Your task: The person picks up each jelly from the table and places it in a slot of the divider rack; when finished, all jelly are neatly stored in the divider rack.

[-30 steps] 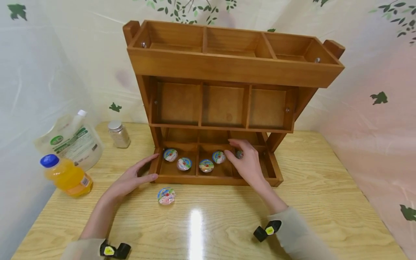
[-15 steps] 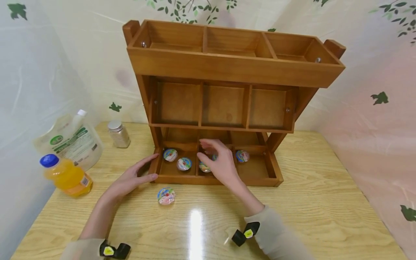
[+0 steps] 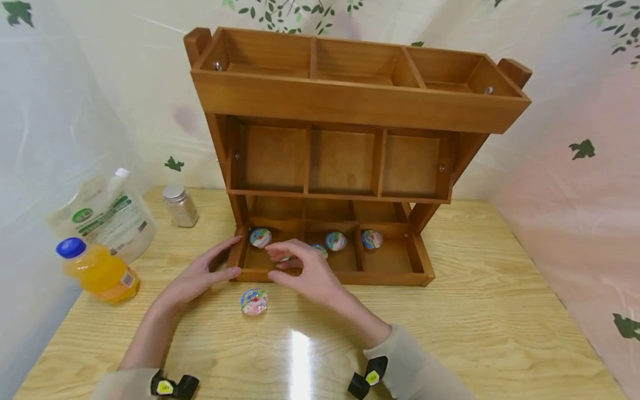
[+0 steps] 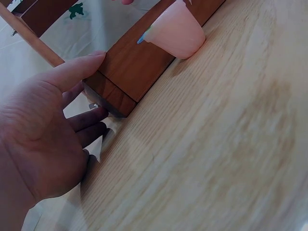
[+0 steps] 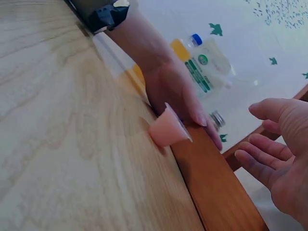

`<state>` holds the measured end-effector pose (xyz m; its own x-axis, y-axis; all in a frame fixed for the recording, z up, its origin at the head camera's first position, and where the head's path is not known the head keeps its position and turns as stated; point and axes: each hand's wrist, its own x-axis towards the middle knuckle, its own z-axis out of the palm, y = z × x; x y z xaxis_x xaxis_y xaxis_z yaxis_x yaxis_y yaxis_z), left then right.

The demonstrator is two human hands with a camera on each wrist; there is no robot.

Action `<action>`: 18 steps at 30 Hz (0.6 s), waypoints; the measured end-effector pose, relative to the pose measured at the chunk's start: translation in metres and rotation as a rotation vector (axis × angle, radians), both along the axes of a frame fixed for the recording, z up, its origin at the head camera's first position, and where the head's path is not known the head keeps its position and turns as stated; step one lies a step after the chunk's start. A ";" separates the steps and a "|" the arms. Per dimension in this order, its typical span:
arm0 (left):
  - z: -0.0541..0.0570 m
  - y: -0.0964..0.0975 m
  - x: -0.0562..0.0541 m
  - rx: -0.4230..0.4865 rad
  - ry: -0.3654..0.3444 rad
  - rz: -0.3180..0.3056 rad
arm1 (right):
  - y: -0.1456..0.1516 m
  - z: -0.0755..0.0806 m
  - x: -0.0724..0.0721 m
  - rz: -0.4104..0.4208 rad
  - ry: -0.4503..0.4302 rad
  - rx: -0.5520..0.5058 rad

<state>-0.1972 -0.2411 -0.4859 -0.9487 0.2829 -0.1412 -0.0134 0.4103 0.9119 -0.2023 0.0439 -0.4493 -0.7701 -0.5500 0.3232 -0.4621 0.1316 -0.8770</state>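
Observation:
My left hand [image 3: 207,269] rests against the left end of a brown wooden rack [image 3: 335,278], with its thumb at the front corner and its fingers along the side. My right hand [image 3: 310,272] is over the front of the bottom tier, fingers bent and apart, holding nothing. On the table in front of the rack stands a pink jelly cup [image 3: 254,301] with a printed lid, also a pink cup [image 5: 166,130] in the right wrist view. More jelly cups lie in the bottom compartments: one at left [image 3: 260,238], one in the middle [image 3: 336,241], one at right [image 3: 372,239]; others are partly hidden by my right hand.
An orange juice bottle [image 3: 102,272] with a blue cap, a clear refill pouch [image 3: 117,222] and a silver-lidded jar [image 3: 180,207] stand left of the rack. The rack's upper tiers overhang the bottom one. A leaf-print curtain [image 3: 560,111] surrounds the table.
My right hand has moved left, from the right compartment across the middle one to the front left, uncovering the jelly cup at right. My left hand stays at the rack's end.

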 end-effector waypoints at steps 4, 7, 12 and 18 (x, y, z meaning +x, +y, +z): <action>0.001 0.000 0.000 -0.003 -0.001 -0.001 | -0.005 -0.002 0.005 0.087 -0.001 0.055; 0.001 0.000 0.000 -0.011 -0.002 -0.003 | -0.007 -0.002 0.009 0.127 -0.010 0.117; 0.000 0.000 0.000 -0.019 0.007 -0.001 | -0.008 -0.002 0.012 0.174 -0.017 0.239; -0.002 0.000 -0.001 -0.001 0.014 -0.004 | -0.010 -0.006 0.015 0.203 0.053 0.380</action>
